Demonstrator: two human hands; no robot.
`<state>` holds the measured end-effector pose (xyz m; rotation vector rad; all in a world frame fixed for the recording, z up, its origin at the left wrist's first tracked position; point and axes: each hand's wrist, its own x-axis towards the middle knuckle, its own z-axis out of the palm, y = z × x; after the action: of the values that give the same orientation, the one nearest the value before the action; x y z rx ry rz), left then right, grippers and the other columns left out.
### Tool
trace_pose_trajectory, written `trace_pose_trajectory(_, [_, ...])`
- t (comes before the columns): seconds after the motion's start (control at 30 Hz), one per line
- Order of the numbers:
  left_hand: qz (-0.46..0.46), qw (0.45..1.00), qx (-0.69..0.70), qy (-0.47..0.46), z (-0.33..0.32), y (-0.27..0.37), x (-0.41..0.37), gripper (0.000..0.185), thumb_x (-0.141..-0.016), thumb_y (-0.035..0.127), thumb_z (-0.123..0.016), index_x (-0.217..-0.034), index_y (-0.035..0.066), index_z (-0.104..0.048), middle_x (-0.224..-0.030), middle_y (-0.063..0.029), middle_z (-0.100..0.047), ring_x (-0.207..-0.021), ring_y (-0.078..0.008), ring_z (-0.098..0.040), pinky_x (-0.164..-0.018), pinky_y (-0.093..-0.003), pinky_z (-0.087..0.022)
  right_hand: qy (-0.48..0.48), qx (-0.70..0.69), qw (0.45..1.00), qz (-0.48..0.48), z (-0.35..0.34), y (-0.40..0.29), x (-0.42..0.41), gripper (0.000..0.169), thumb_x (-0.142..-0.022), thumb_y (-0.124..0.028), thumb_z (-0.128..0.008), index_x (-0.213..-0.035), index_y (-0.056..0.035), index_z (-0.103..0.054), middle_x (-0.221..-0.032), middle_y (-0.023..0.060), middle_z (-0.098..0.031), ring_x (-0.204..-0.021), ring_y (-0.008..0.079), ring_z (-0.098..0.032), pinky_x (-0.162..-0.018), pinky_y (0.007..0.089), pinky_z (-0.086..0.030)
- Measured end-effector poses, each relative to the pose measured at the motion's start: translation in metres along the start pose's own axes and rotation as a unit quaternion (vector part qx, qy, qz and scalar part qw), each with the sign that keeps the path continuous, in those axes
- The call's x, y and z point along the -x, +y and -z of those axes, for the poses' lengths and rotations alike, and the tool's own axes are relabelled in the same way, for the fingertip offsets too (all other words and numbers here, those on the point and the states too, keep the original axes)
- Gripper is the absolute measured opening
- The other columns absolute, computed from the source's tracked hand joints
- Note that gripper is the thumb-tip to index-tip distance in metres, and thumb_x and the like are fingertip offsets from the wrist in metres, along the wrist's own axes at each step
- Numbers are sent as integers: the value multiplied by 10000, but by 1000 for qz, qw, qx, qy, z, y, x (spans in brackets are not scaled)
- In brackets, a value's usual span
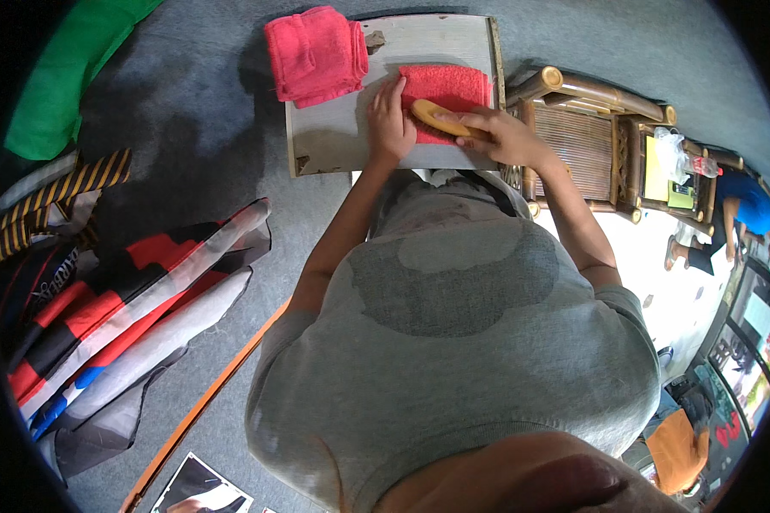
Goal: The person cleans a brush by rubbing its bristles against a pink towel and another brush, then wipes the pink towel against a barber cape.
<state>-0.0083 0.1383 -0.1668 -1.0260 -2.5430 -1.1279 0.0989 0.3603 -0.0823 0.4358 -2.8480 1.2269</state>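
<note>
On a worn, pale wooden board [333,144] before me lies a folded red towel [449,83]. My right hand [504,134] grips a yellow oval brush [437,117], tilted over the towel's middle; bristles seem to show at its lower edge. Flat fingers of my left hand [391,122] rest along the towel's left edge, holding nothing that I can see. Beside them, a pinkish-red folded towel stack [317,56] sits on the board's upper left corner and overhangs its edge.
Bamboo chairs [574,147] stand to the right, one bearing a plastic bottle [704,167] and a clear bag. A person in blue [747,202] bends beyond them; another, in orange [677,449], is at lower right. Striped capes [122,295] and green cloth [64,90] hang at left.
</note>
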Motion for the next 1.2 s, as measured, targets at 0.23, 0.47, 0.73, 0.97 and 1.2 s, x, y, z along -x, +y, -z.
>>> trace_pose_trajectory(0.23, [-4, 1000, -9, 9, -1, 0, 2, 611, -742, 68, -507, -1346, 22, -429, -1329, -201, -493, -1239, -414, -437, -1048, -521, -313, 73, 46, 985, -149, 36, 3, -1, 407, -929, -258, -585, -1332, -212, -547, -952, 195, -655, -809, 346, -654, -741, 435, -506])
trace_pose_trajectory(0.47, [-2, 1000, 12, 9, 1, 3, -1, 608, -739, 68, -510, -1340, 15, -434, -1310, -217, -499, -1243, -414, -431, -1050, -522, -310, 31, 8, 997, -67, 12, -3, -1, 394, -903, -238, -634, -1282, -139, -583, -968, 207, -648, -827, 356, -644, -753, 426, -501])
trace_pose_trajectory(0.73, [-7, 1000, 2, 8, 2, 3, -2, 609, -736, 66, -512, -1338, 21, -436, -1306, -209, -502, -1241, -410, -438, -1045, -525, -310, 82, 84, 980, -158, 30, -2, -4, 467, -913, -306, -596, -1369, -290, -497, -928, 188, -633, -781, 371, -640, -714, 439, -507])
trace_pose_trajectory(0.97, [4, 1000, -4, 0, 3, 6, 0, 624, -735, 56, -510, -1353, 23, -429, -1318, -224, -487, -1244, -418, -431, -1053, -524, -303, -48, 7, 998, -48, 3, -10, 4, 382, -887, -276, -630, -1236, -126, -603, -989, 198, -631, -822, 386, -638, -747, 445, -506])
trace_pose_trajectory(1.2, [1, 1000, -4, 2, 4, 7, -1, 635, -732, 33, -509, -1362, 16, -431, -1316, -251, -481, -1226, -432, -433, -1066, -516, -290, 85, 69, 982, -153, 29, -5, 1, 391, -882, -252, -648, -1237, -95, -601, -934, 173, -619, -752, 341, -636, -677, 426, -501])
